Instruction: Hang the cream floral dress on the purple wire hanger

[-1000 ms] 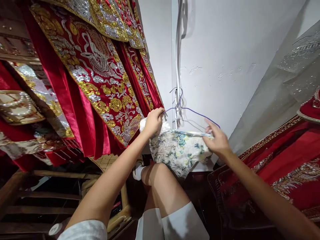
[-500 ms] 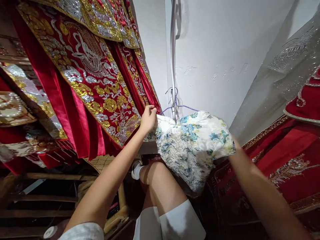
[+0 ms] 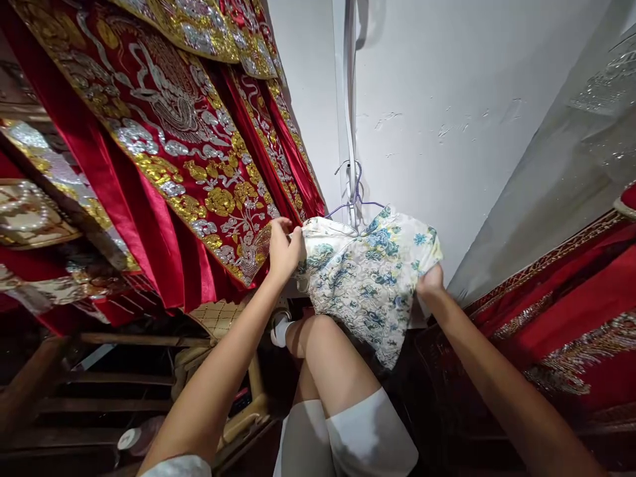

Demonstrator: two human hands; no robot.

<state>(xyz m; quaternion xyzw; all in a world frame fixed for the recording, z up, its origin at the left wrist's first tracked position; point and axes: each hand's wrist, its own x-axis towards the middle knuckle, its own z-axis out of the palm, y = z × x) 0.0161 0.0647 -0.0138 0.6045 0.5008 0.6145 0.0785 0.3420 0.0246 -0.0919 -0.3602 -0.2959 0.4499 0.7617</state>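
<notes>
A short-sleeved floral blouse (image 3: 362, 271), white with blue, green and yellow flowers, hangs on a purple hanger (image 3: 358, 189) in front of me. My left hand (image 3: 285, 250) pinches the shoulder or sleeve on the blouse's left side. Over on the right, my right hand (image 3: 431, 279) grips the edge of the other sleeve, its fingers partly hidden by the cloth. The hanger's hook sits against a narrow white vertical strip (image 3: 349, 99) on the wall. Between my hands the fabric is spread out, its hem hanging in loose folds.
Red embroidered garments (image 3: 199, 165) with gold and silver sequins hang close on the left. Another red beaded garment (image 3: 571, 318) lies to the right, beside sheer silvery fabric (image 3: 546, 172). A wooden slatted rack (image 3: 124, 339) and a white-capped bottle (image 3: 130, 438) are at lower left.
My right hand has moved inward and now shows at the sleeve edge, where it was hidden behind the cloth. My left hand has shifted slightly down and left, still on the blouse.
</notes>
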